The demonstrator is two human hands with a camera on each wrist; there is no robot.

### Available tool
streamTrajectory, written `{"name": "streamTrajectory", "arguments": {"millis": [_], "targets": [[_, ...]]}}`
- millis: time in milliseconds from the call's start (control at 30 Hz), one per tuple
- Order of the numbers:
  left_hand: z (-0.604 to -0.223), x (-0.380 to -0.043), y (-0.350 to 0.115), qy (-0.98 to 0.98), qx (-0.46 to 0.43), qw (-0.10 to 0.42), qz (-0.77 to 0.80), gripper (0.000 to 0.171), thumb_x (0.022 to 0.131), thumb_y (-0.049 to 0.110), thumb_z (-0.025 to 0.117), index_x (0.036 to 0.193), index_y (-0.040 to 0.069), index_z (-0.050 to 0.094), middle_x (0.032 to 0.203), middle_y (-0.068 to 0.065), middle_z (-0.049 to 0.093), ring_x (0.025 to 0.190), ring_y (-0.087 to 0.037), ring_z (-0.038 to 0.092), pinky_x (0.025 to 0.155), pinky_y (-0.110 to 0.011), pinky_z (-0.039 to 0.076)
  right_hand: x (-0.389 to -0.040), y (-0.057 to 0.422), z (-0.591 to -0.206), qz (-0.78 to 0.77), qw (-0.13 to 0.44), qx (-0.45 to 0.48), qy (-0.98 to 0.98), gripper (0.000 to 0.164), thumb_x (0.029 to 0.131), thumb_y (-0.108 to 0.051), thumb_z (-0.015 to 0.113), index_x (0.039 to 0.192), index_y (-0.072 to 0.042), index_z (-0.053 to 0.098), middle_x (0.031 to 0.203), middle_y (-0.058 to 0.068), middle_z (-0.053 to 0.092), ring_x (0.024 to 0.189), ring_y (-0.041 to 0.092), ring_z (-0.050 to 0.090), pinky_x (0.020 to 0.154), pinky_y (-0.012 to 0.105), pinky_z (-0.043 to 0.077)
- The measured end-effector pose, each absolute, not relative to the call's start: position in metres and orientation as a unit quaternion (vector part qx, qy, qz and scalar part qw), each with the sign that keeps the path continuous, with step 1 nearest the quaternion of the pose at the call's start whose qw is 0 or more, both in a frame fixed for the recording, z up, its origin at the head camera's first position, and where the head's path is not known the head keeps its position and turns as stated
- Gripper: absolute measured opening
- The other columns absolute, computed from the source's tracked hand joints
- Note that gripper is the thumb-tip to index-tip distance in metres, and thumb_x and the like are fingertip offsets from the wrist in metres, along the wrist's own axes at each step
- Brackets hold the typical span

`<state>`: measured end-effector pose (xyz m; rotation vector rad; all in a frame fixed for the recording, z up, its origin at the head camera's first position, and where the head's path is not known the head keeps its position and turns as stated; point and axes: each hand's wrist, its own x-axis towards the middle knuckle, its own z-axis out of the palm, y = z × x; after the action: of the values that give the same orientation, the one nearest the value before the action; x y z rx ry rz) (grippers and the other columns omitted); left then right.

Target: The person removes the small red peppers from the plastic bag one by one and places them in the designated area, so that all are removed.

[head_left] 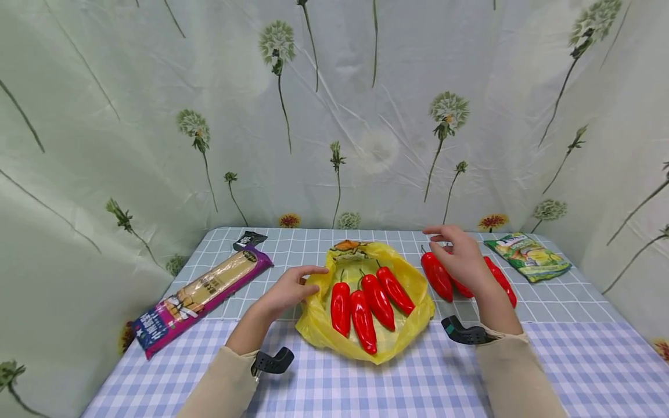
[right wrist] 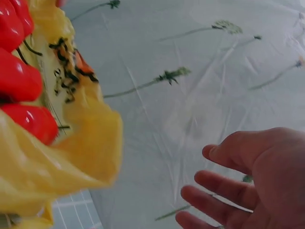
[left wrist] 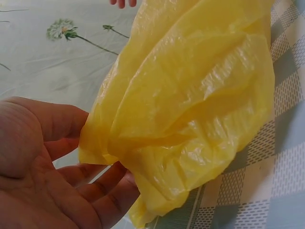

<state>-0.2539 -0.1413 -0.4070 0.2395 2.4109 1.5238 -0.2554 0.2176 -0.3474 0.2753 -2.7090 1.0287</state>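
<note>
Head view: left hand (head_left: 289,287) pinches yellow bag (head_left: 315,322); right hand (head_left: 460,258) loose, empty. Spread rim wide; grasp outside pepper (head_left: 436,277) mid-body.

Peppers (head_left: 376,302) in bag (head_left: 312,325), packet (head_left: 201,297) to left

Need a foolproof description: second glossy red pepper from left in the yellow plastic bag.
On the blue-and-white checked tablecloth, find the open yellow plastic bag at the centre. Inside, four long, glossy red peppers lie side by side. Take the second pepper from the left: its tip reaches nearest the camera wearer.
</note>
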Motion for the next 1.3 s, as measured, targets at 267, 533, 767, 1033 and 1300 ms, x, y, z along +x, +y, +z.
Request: {"name": "streamTrajectory", "arguments": {"millis": [267, 533, 767, 1033, 1300], "targets": [[-0.405, -0.254, -0.141, 0.836, 0.078, 0.135, 0.526, 0.038, 0.094, 0.008, 0.062, 0.131, 0.018, 0.066, 0.138, -0.009, 0.06, 0.089, -0.02, 0.059, 0.073, -0.028, 0.056, -0.255, 0.195, -0.353, 0.358, 0.107, 0.138, -0.917, 0.029, 0.097, -0.013, 0.061, 0.126, -0.01, 0.063, 0.13, 0.015, 0.062, 0.114, 0.033, 0.063, 0.093, 0.05, 0.056], [-0.402, -0.253, -0.139, 0.837, 0.079, 0.134, 0.525, 0.038, 0.094, 0.008, 0.062, 0.131, 0.017, 0.065, 0.139, -0.009, 0.06, 0.091, -0.02, 0.06, 0.073, -0.029, 0.057, -0.258, 0.187, -0.364, 0.332, 0.076, 0.172, -0.924, 0.034, 0.093, -0.01, 0.065, 0.127, -0.008, 0.063, 0.132, 0.019, 0.061, 0.113, 0.036, 0.066, 0.088, 0.047, 0.059], [-0.402, -0.253, -0.139, 0.836, 0.079, 0.136, 0.526, 0.038, 0.094, 0.008, 0.062, 0.131, 0.017, 0.065, 0.14, -0.009, 0.059, 0.092, -0.02, 0.06, 0.073, -0.029, 0.057, -0.258, 0.183, -0.365, 0.332, 0.081, 0.177, -0.923, 0.033, 0.093, -0.011, 0.066, 0.126, -0.008, 0.064, 0.13, 0.018, 0.063, 0.111, 0.035, 0.065, 0.087, 0.047, 0.059], [-0.403, -0.252, -0.14, 0.834, 0.08, 0.141, 0.528, 0.037, 0.095, 0.008, 0.062, 0.131, 0.017, 0.065, 0.142, -0.009, 0.058, 0.094, -0.02, 0.061, 0.073, -0.029, 0.056, -0.255, 0.177, -0.363, 0.356, 0.051, 0.17, -0.918, 0.03, 0.095, -0.012, 0.064, 0.125, -0.01, 0.065, 0.121, 0.013, 0.069, 0.104, 0.029, 0.066, 0.086, 0.041, 0.06], [-0.403, -0.252, -0.14, 0.831, 0.082, 0.144, 0.53, 0.037, 0.095, 0.008, 0.062, 0.131, 0.018, 0.065, 0.141, -0.009, 0.058, 0.093, -0.019, 0.061, 0.075, -0.029, 0.057, -0.256, 0.175, -0.366, 0.353, 0.016, 0.176, -0.919, 0.03, 0.096, -0.012, 0.063, 0.126, -0.008, 0.064, 0.119, 0.014, 0.07, 0.101, 0.028, 0.068, 0.081, 0.038, 0.061]]}}
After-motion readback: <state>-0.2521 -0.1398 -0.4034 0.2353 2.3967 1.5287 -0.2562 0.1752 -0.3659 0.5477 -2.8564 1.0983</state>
